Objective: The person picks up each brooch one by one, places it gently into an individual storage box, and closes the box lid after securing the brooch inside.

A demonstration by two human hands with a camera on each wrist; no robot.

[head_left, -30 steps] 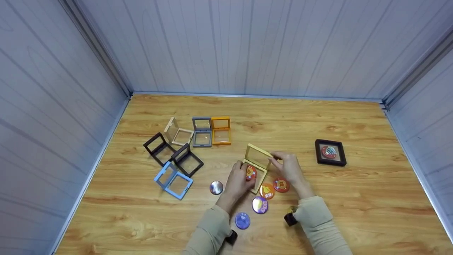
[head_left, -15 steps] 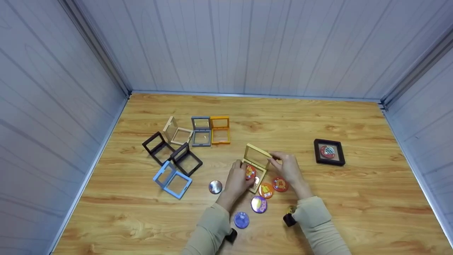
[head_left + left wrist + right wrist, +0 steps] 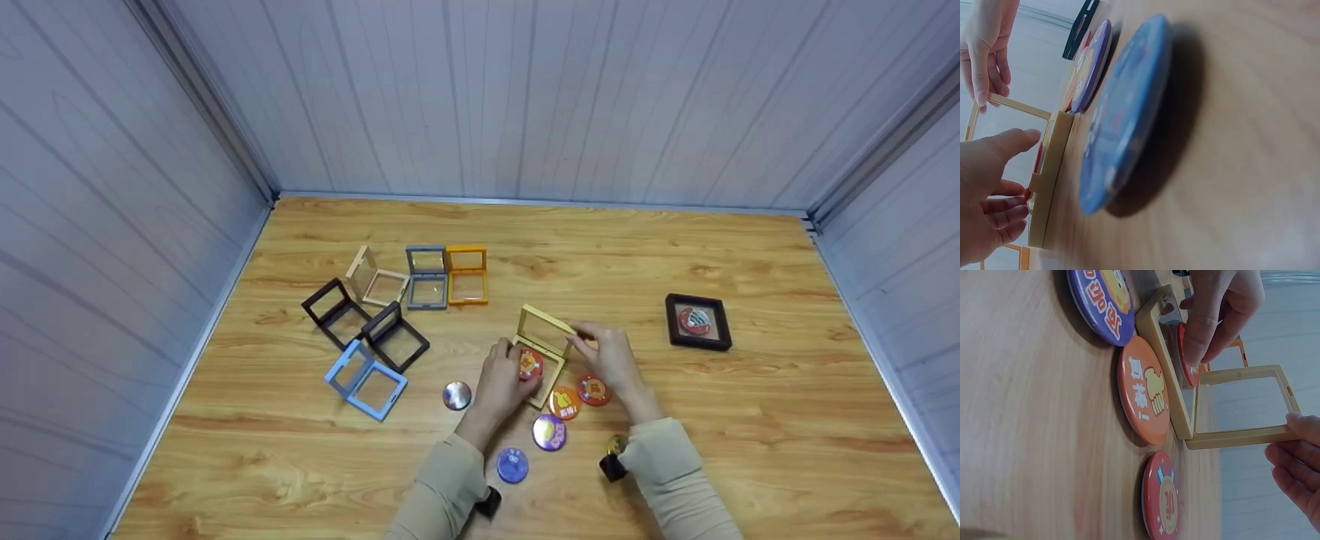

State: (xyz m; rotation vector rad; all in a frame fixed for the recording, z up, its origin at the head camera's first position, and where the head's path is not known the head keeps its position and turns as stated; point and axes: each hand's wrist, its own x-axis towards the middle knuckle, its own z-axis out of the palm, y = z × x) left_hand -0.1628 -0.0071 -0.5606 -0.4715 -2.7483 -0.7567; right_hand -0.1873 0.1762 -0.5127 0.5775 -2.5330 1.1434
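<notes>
A pale yellow hinged display frame (image 3: pixel 557 377) stands with its lid raised, its clear film showing in both halves. My left hand (image 3: pixel 504 382) reaches over the base and holds a round red button badge (image 3: pixel 531 363) at its edge, against the film. In the right wrist view, the fingers partly cover that badge (image 3: pixel 1190 372). My right hand (image 3: pixel 613 364) pinches the upper corner of the lid (image 3: pixel 1241 437) between thumb and fingers. Close by the frame lie an orange badge (image 3: pixel 1143 391), a second red badge (image 3: pixel 1161 495) and a purple badge (image 3: pixel 1103 304).
A blue badge (image 3: pixel 512 466) and a shiny silvery one (image 3: pixel 457 395) lie nearer the left arm. Several opened frames, including a light blue one (image 3: pixel 390 406) and an orange one (image 3: pixel 468 302), sit at left. A closed black frame (image 3: pixel 698 343) with a badge inside lies at right.
</notes>
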